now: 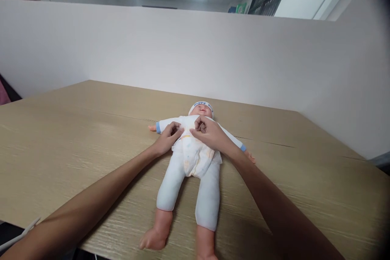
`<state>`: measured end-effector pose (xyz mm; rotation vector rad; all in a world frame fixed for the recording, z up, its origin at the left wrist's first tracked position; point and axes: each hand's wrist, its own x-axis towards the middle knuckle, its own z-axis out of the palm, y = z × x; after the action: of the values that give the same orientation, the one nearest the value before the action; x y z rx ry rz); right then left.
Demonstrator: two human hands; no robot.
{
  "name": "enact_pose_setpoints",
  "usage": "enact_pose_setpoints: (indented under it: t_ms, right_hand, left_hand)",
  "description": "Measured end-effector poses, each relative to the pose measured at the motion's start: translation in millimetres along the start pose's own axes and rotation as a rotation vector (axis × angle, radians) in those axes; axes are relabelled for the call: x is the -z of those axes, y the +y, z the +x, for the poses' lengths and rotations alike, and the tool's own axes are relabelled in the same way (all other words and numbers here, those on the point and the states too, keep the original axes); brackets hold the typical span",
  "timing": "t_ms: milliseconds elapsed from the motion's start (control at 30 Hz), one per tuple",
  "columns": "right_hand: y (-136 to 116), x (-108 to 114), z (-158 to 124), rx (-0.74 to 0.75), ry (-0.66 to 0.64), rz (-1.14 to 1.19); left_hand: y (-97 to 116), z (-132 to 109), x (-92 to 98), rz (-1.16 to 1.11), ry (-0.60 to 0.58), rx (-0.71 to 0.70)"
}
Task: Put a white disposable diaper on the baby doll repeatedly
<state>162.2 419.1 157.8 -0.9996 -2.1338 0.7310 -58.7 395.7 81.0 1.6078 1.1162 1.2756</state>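
A baby doll lies on its back on the wooden table, head away from me, arms spread. It wears a white suit with blue cuffs, a white cap and a diaper. My left hand rests on the doll's chest on its left side, fingers curled and pinching the white fabric. My right hand sits on the chest just below the chin, fingers closed on the suit's fabric. Both hands almost meet at the middle of the chest.
A white partition wall runs behind the table. The table's near edge passes just under the doll's bare feet. A white cable or strip shows at the bottom left corner.
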Motion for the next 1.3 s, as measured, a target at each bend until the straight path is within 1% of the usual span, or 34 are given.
enact_pose_setpoints:
  t_ms: [67,100,167,233,267,300,333,367,400,433,467,500,533,567,600,667,767,900,967,1033,1167,1300]
  right_hand:
    - [4,0,1,-0.013,0.005,0.033]
    - [4,0,1,-0.017,0.019,0.041]
    - [-2,-2,-4,0.013,0.095,0.015]
    - [-17,-4,-17,0.101,0.212,-0.057]
    - [-28,-5,-27,0.157,0.258,-0.091]
    - [-40,-6,-40,0.210,0.282,-0.113]
    - [-51,-7,-55,0.252,0.269,-0.114]
    - [-62,-8,-72,0.283,0.231,-0.089]
    - [-70,-8,-90,0.292,0.155,-0.063]
    - [-76,-9,-109,0.295,0.029,-0.045]
    - [-78,-9,-126,0.287,-0.101,-0.047]
    - [-77,-10,-142,0.269,-0.210,-0.073]
    - [-74,-9,-155,0.244,-0.275,-0.109]
    - [-68,-9,-165,0.211,-0.291,-0.141]
    - [-61,-8,-173,0.170,-0.271,-0.162]
    - [-49,-6,-178,0.077,-0.172,-0.162]
    - [-40,-8,-171,-0.044,-0.060,-0.198]
    - [-44,-24,-157,-0.134,0.010,-0.409]
    - [-45,-32,-153,-0.138,0.023,-0.485]
    - [-44,-37,-151,-0.118,0.048,-0.506]
    - [-38,-40,-153,-0.074,0.126,-0.464]
    - [-35,-42,-159,-0.076,0.141,-0.406]
  left_hand:
    - [4,1,-2.5,0.015,0.012,-0.003]
    - [8,0,-3.5,0.038,0.038,-0.006]
    - [19,-6,-4.8,0.110,0.138,-0.023]
    - [39,-20,-4.0,0.202,0.247,-0.083]
    - [50,-30,-2.7,0.243,0.266,-0.130]
    - [62,-42,-0.8,0.274,0.244,-0.186]
    - [73,-55,1.6,0.301,0.169,-0.235]
    - [83,-69,4.3,0.324,0.038,-0.281]
    - [90,-82,7.2,0.362,-0.120,-0.309]
    - [94,-94,10.1,0.421,-0.272,-0.323]
    - [96,-104,12.6,0.481,-0.392,-0.320]
    - [95,-112,14.7,0.537,-0.464,-0.302]
    - [92,-119,16.1,0.578,-0.490,-0.278]
    - [89,-123,16.7,0.595,-0.483,-0.249]
    - [85,-125,16.5,0.590,-0.459,-0.215]
    - [78,-125,12.9,0.559,-0.404,-0.157]
    - [73,-119,0.9,0.519,-0.309,-0.086]
    - [69,-113,-15.7,0.532,-0.165,-0.005]
    - [67,-110,-19.5,0.553,-0.144,0.000]
    - [66,-108,-20.3,0.572,-0.155,-0.013]
    - [65,-105,-18.4,0.573,-0.166,-0.035]
    - [67,-107,-17.4,0.491,-0.167,-0.101]
